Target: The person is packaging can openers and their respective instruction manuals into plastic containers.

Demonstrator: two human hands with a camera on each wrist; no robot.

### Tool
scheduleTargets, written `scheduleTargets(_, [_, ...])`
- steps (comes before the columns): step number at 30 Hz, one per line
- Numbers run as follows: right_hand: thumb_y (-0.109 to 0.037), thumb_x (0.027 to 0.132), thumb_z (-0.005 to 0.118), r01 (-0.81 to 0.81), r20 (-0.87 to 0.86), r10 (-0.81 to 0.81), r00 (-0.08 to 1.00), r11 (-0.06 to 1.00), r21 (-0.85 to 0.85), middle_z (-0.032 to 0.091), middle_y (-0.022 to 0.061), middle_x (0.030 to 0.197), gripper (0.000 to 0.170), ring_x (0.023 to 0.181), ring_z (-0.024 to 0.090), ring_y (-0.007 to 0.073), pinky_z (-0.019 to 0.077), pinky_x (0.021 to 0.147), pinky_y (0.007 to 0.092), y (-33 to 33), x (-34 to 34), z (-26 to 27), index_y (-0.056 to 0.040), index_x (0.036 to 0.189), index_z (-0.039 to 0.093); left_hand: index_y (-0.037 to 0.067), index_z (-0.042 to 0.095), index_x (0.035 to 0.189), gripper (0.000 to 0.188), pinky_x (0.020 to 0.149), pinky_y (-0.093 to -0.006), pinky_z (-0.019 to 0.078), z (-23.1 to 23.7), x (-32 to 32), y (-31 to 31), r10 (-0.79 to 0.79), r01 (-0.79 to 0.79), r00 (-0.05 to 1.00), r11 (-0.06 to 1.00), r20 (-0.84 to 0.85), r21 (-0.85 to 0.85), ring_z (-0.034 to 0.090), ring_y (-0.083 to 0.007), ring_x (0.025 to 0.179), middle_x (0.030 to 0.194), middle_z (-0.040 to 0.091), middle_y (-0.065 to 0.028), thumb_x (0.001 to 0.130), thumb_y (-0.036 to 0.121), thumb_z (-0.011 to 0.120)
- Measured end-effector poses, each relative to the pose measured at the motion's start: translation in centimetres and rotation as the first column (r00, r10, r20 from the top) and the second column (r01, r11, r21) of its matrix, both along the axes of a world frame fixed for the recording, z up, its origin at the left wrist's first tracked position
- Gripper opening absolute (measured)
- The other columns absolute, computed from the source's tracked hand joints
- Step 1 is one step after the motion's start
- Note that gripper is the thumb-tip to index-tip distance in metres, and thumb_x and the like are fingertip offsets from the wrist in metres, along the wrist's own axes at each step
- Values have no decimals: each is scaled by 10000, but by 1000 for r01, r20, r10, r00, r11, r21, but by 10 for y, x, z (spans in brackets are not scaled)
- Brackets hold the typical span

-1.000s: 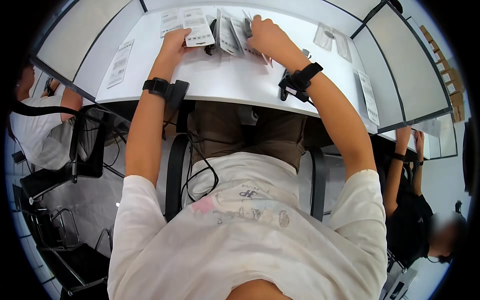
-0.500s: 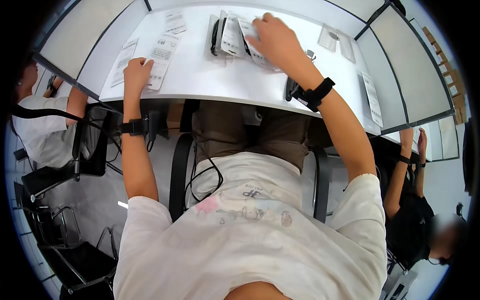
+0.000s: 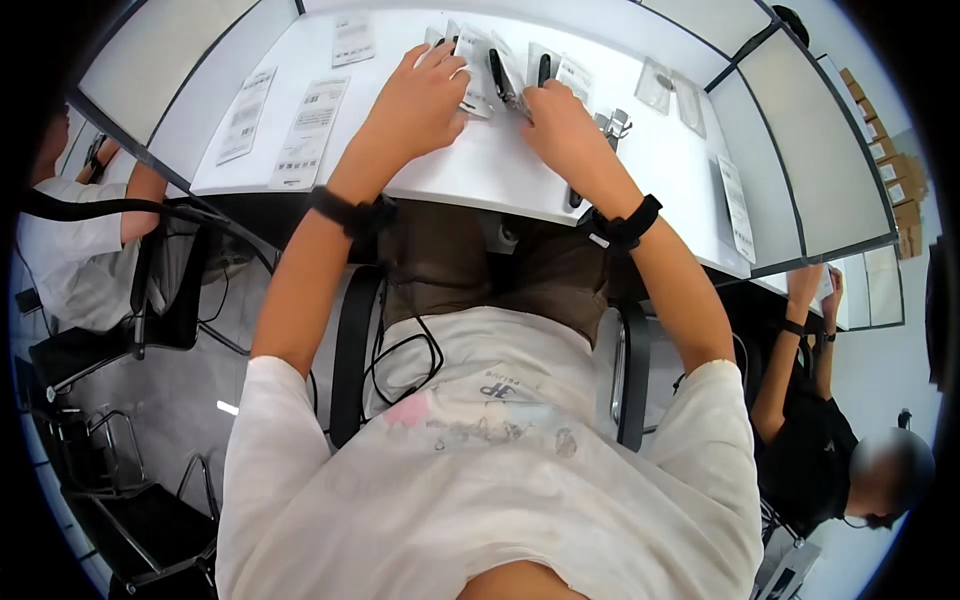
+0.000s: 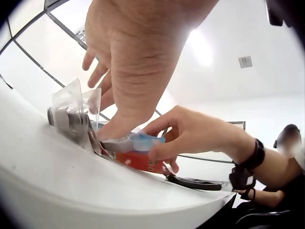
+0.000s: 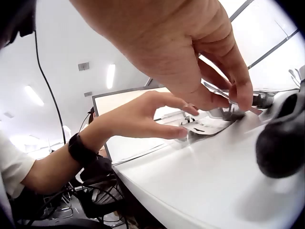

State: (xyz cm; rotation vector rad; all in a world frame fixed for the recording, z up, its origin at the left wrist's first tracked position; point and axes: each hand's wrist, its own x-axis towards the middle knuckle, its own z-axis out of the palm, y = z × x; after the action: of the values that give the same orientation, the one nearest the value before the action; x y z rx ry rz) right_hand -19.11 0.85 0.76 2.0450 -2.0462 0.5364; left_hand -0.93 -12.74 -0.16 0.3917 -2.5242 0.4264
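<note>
My left hand [image 3: 415, 105] reaches over several standing and leaning blister packs, its fingers spread. In the right wrist view its thumb lies along the edge of a white-backed blister pack [image 5: 209, 125]. My right hand [image 3: 568, 125] pinches the edge of a clear blister pack with a dark-handled item [image 3: 503, 80] inside, just right of the left hand. Between the hands, the left wrist view shows a red card [image 4: 138, 162] and a light-blue item [image 4: 145, 142] by the right fingers. Another pack with a black-handled item [image 3: 544, 68] lies behind the right hand.
Face-down white-backed packs [image 3: 312, 130] lie on the table's left side. Clear packs [image 3: 655, 85] are at the back right, and a white card [image 3: 735, 205] is by the right partition. A metal-ended tool [image 3: 615, 122] lies beside the right forearm. Partitions [image 3: 830, 150] enclose the table.
My left hand carried a white-backed pack leftward, left it on the table beside another, and came back to the packs. My right hand has parted the packs and now pinches one.
</note>
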Motion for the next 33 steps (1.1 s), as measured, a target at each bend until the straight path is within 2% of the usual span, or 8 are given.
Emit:
scheduleTargets(5, [-47, 841, 599, 116, -31, -116, 993, 993, -8, 582, 251, 949, 124, 832, 663, 412, 567, 737, 461, 7, 7, 8, 69, 886, 610, 12, 698, 1032, 315, 1135, -489, 343, -14, -19, -8, 78, -82, 982, 996, 169, 19, 506, -286, 1295, 1145, 670, -93, 843, 263, 715])
scheduleTargets(11, [34, 790, 607, 4, -145, -22, 989, 992, -126, 582, 238, 956, 39, 803, 668, 388, 575, 694, 436, 5, -5, -5, 64, 805, 627, 58, 670, 890, 73, 1008, -388, 445, -17, -14, -14, 27, 16, 975, 981, 219, -193, 618, -221, 1026, 939, 687, -26, 842, 114, 667])
scheduleTargets(15, [57, 791, 596, 21, -169, -31, 985, 998, -60, 585, 220, 943, 46, 819, 662, 392, 572, 709, 442, 11, -5, -1, 59, 819, 632, 63, 639, 870, 77, 917, -336, 486, -6, 4, -5, -149, 155, 988, 975, 50, -159, 627, -208, 918, 886, 668, -20, 806, 69, 681])
scheduleTargets(17, [37, 818, 597, -101, 3, 102, 995, 989, -105, 592, 206, 937, 51, 847, 655, 398, 562, 729, 453, 15, -7, 0, 55, 849, 634, 55, 646, 898, 119, 894, -334, 500, 1, 17, 7, -189, 189, 982, 970, 15, -152, 630, -212, 925, 895, 671, -22, 792, 66, 700])
scheduleTargets(22, [-8, 876, 597, -21, 39, 30, 999, 977, -213, 598, 199, 947, 62, 851, 651, 402, 557, 729, 455, 22, 8, 17, 48, 897, 610, 34, 707, 981, 285, 771, -323, 551, 19, 60, 38, -334, 258, 868, 935, -367, -242, 687, -219, 900, 977, 728, -57, 701, -1, 743])
scheduleTargets(26, [5, 866, 625, -26, 35, 42, 999, 932, -362, 578, 175, 942, 69, 764, 654, 377, 564, 662, 416, 25, 21, 36, 49, 896, 580, 20, 733, 1033, 323, 720, -301, 570, 41, 101, 48, -198, 71, 784, 970, -589, -231, 721, -234, 850, 1003, 754, -92, 723, -68, 762])
scheduleTargets(32, [36, 817, 644, -270, -128, 239, 963, 799, -538, 554, 149, 951, 241, 706, 651, 303, 562, 627, 341, 20, 68, 54, 51, 1054, 602, -20, 733, 1065, 295, 809, -318, 589, 17, 153, 35, -92, -33, 859, 972, -504, -232, 741, -267, 926, 1021, 756, -119, 782, -104, 726])
scheduleTargets(33, [51, 798, 637, -306, -165, 258, 952, 784, -540, 556, 147, 966, 272, 704, 653, 292, 566, 632, 339, 16, 77, 49, 64, 1068, 602, -12, 712, 1128, 331, 906, -370, 571, 0, 161, 33, -55, 0, 879, 993, -474, -115, 714, -290, 1028, 1098, 738, -122, 809, -100, 704])
